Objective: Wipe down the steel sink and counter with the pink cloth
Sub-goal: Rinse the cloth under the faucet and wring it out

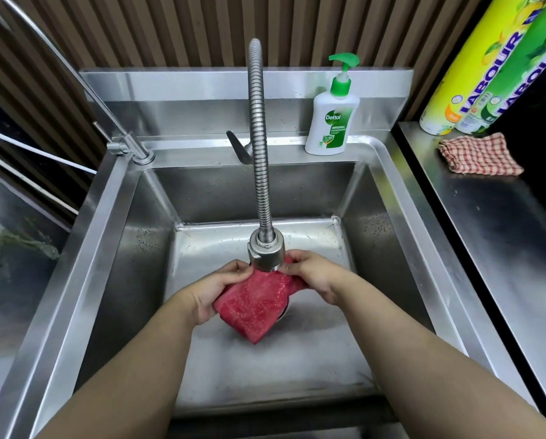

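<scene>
Early days here, by the look of it. The folded pink cloth [255,304] is held just under the head of the ribbed flexible steel tap [266,251], over the basin of the square stainless steel sink [113,236]. It's gripped on either side by the left hand [221,286] and right hand [316,275], fingers curled onto it. It looks wet, so probably just being soaked; running water can't be made out. The steel counter [502,236] seems untouched, so basically all the wiping is left.
</scene>
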Demonstrator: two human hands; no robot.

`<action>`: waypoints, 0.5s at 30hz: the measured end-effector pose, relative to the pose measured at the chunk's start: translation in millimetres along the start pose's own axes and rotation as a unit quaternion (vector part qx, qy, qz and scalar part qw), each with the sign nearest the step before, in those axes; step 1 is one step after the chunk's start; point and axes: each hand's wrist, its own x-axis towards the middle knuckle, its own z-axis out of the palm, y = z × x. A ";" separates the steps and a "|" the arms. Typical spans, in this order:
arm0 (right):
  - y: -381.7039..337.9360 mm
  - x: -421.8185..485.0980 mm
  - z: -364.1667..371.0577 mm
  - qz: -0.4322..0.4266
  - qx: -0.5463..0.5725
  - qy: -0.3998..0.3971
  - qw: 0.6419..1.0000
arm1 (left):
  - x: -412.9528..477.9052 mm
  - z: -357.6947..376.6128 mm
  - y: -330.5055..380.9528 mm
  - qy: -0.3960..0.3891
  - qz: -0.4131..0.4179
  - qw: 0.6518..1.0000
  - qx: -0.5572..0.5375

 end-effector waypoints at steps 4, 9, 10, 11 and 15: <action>1.1 -0.7 -5.2 -0.017 0.078 0.076 0.994 | -0.7 -1.8 -0.5 0.008 0.014 0.994 -0.111; 14.5 1.8 3.7 0.010 0.147 0.098 0.984 | 3.0 -0.5 -18.7 0.089 0.078 0.970 -0.213; 16.7 2.5 5.2 0.009 0.162 0.100 0.982 | 2.7 -0.8 -22.6 0.100 0.076 0.968 -0.216; 18.3 3.0 6.6 0.007 0.178 0.098 0.979 | 1.6 -0.8 -26.2 0.098 0.057 0.974 -0.196; 17.3 2.7 10.5 -0.007 0.183 0.096 0.978 | -3.3 2.9 -34.4 0.084 -0.029 0.989 -0.118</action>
